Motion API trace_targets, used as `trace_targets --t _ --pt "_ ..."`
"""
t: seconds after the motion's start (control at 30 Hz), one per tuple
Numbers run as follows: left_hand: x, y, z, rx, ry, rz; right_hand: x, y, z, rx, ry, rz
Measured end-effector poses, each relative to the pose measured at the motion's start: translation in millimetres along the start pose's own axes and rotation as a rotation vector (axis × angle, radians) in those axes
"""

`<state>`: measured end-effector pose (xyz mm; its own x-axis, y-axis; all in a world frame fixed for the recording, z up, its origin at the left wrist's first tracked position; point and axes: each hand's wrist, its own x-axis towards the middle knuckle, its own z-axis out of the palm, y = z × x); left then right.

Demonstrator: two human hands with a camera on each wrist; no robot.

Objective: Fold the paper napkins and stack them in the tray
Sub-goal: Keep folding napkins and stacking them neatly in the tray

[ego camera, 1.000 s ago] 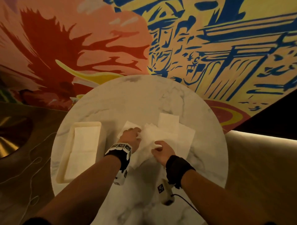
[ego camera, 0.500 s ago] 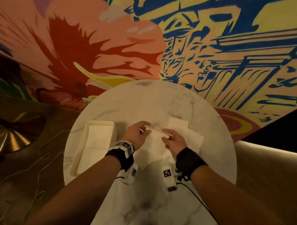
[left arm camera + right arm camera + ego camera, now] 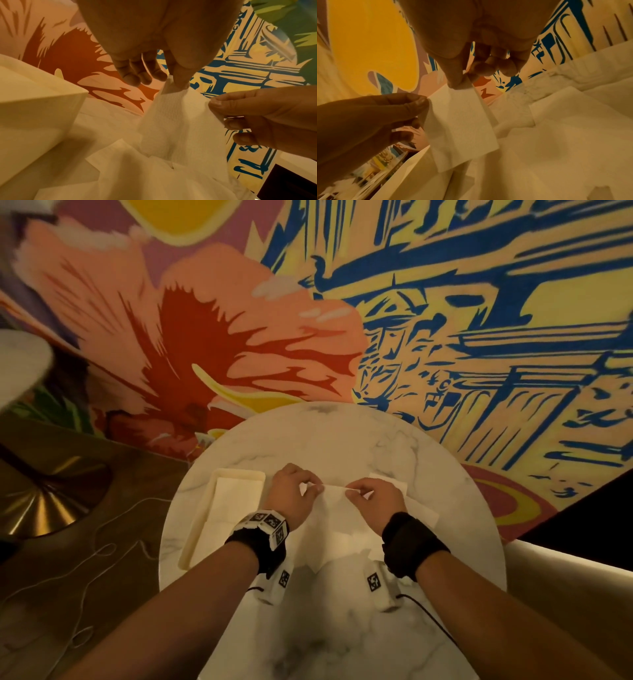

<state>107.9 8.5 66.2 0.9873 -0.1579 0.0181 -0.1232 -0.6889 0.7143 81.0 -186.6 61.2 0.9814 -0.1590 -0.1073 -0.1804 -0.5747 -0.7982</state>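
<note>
A white paper napkin (image 3: 337, 501) hangs lifted above the round marble table (image 3: 329, 440), its top edge stretched between both hands. My left hand (image 3: 294, 491) pinches the left top corner between thumb and forefinger; the napkin (image 3: 178, 121) drapes down below that pinch. My right hand (image 3: 373, 496) pinches the right top corner, and the napkin (image 3: 462, 128) hangs below it. A cream rectangular tray (image 3: 202, 529) stands left of the hands with folded napkins (image 3: 233, 505) lying flat inside. More loose napkins (image 3: 421, 508) lie on the table under and right of my right hand.
A painted mural wall (image 3: 445, 320) rises just behind the table. A brass pedestal base (image 3: 44, 505) of another table stands on the wooden floor at the left, with a thin white cord (image 3: 85, 559) trailing nearby. A black cable (image 3: 428, 618) runs from my right wrist.
Both hands have risen off the pile and moved apart, lifting one napkin by its top corners and pulling it taut. The head view has shifted toward the wall.
</note>
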Motion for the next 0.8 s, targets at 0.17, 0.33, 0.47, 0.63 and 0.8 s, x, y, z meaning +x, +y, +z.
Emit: trace_targets --t 0.17,0.33,0.47,0.63,0.8 --pt "-11.0 10.0 -13.1 0.000 -0.074 0.001 -4.7 -18.4 -1.5 -0.070 -0.042 -0.099" --pt "-14.4 18.0 -24.2 -0.012 -0.147 0.037 -7.5 -33.4 4.3 0.009 -0.175 -0.102" --pt "-10.7 10.5 -37.8 -0.046 -0.066 -0.015 -3.8 -31.4 0.3 0.162 -0.096 -0.042" --pt "-11.0 1.7 -48.3 -0.138 -0.025 -0.096 -0.1 -35.5 2.9 0.234 -0.080 -0.009" --pt "-14.5 -13.0 -54.2 -0.215 -0.113 -0.156 -1.8 -52.0 16.3 0.468 -0.142 0.063"
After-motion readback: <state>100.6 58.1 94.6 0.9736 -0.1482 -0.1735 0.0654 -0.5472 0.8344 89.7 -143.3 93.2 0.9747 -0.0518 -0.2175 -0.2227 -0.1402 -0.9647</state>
